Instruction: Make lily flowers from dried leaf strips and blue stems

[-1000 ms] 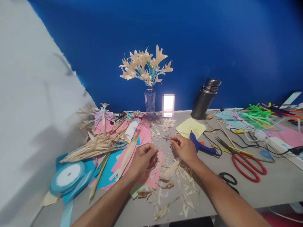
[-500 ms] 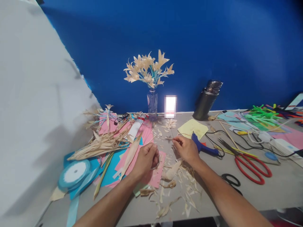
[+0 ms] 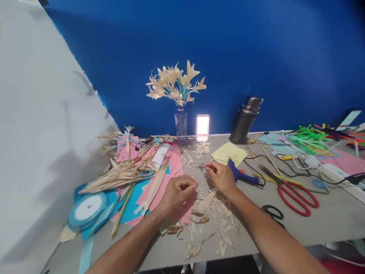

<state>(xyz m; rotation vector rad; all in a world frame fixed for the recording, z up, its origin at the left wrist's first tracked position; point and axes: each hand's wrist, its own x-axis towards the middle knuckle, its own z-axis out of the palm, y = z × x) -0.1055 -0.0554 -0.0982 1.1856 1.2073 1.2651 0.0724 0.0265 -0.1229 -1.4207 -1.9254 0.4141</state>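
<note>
My right hand (image 3: 222, 177) is closed in a pinch on a thin stem, its dark, narrow end poking out left of the fingertips. My left hand (image 3: 181, 192) hovers over the pink paper (image 3: 173, 163), thumb and fingers pressed together; anything between them is too small to make out. The two hands are apart. Beyond the right hand lies a cluster of pale petals (image 3: 203, 147). Petal scraps and a curled piece of dried husk (image 3: 203, 205) are scattered below the hands. Beside the right hand a blue glue gun (image 3: 242, 175) rests near yellow paper (image 3: 229, 153).
A glass bottle (image 3: 181, 125) holds husk flowers (image 3: 175, 83) at the back, near a dark flask (image 3: 246, 120). Red-handled scissors (image 3: 298, 198), black-handled scissors (image 3: 273, 211) and cords lie on the right. To the left are a husk bundle (image 3: 114, 175) and a ribbon spool (image 3: 88, 207).
My left hand has turned and shifted slightly right and down, its fingers now pointing toward the right hand. The right hand keeps its pinch. The whole view has moved a little.
</note>
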